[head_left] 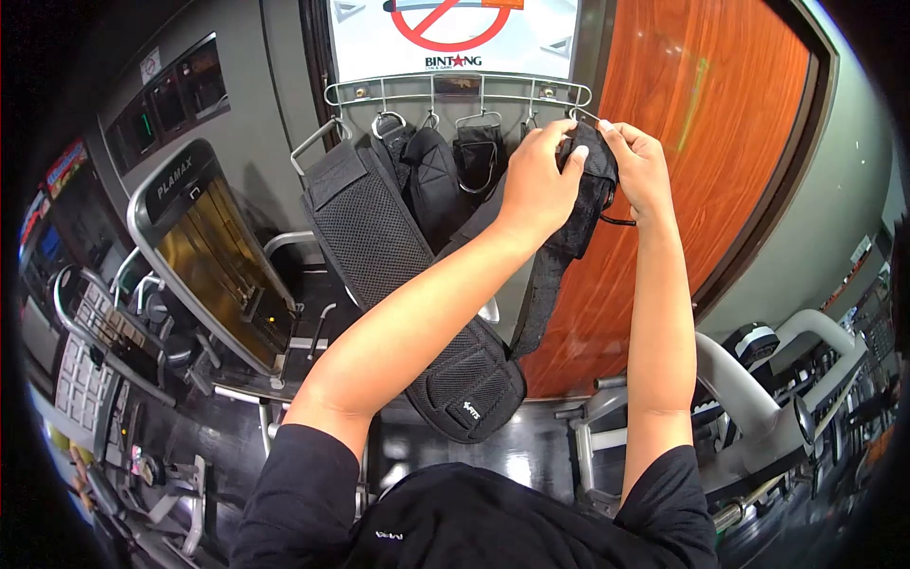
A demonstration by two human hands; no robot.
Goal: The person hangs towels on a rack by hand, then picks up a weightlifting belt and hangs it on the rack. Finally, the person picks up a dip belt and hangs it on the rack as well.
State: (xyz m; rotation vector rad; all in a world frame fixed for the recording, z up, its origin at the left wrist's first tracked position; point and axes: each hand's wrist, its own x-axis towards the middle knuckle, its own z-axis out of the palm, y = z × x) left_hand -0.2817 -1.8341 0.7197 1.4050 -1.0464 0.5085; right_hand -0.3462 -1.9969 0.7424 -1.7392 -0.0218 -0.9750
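At the right end of a wire hook rack (398,99), both hands are raised to a black padded strap (580,220) that hangs down in folds. My left hand (545,178) grips its upper edge from the left, thumb pointing up. On the other side, my right hand (641,169) pinches near the strap's top, close to the end hook (588,115); the exact contact is partly hidden. A long black mesh lifting belt (365,213) hangs from the leftmost hook, and my left forearm crosses in front of it.
More black gear (431,175) hangs from the middle hooks. Above is a no-smoking sign (455,47). A wooden door (701,152) stands right of the rack. A Plamax weight machine (213,256) is at left, and grey gym equipment (758,427) at lower right.
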